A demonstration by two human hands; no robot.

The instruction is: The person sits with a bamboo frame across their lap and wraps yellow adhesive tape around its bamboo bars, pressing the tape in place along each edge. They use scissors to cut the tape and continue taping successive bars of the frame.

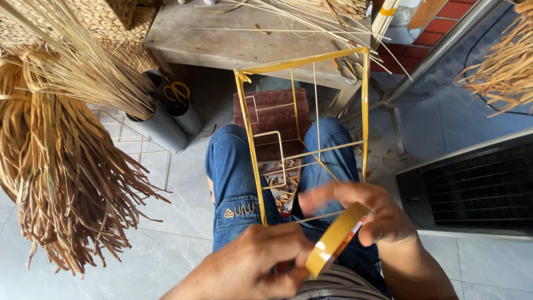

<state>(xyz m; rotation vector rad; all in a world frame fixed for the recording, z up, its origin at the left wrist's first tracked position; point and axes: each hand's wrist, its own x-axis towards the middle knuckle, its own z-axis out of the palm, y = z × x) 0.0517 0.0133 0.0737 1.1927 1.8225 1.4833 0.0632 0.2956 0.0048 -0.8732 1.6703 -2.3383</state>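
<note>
1. Low in the middle of the view, over the person's lap, a roll of yellow tape [335, 240] is held edge-on between both hands, just this side of the wire frame.
2. The right hand [363, 214] is closed on the roll from above, fingers curled over its rim; the left hand [252, 265] pinches its lower edge, thumb and fingertips shut on it (the picture is blurred here, so whether a loose end is being peeled I cannot tell).
3. The roll looks light and stiff, a thin ring; its flat sides are smooth and likely slippery, so the rim is the sounder place to grip, and the sticky free end will cling to skin.
4. The box-shaped wire frame [252, 150] stands between the knees in blue jeans [233, 178]; its outer bars are wrapped yellow, its inner bars bare. It seems rigid but thin, best taken by an upright bar.
5. Behind it sits a dark red stool [272, 111], and beyond that a worn wooden bench [222, 39] strewn with straw stalks.
6. To the left hang bundles of dried straw [50, 166], beside grey tubes holding orange-handled scissors [176, 91].
7. To the right stands a black slatted appliance [472, 189].
</note>
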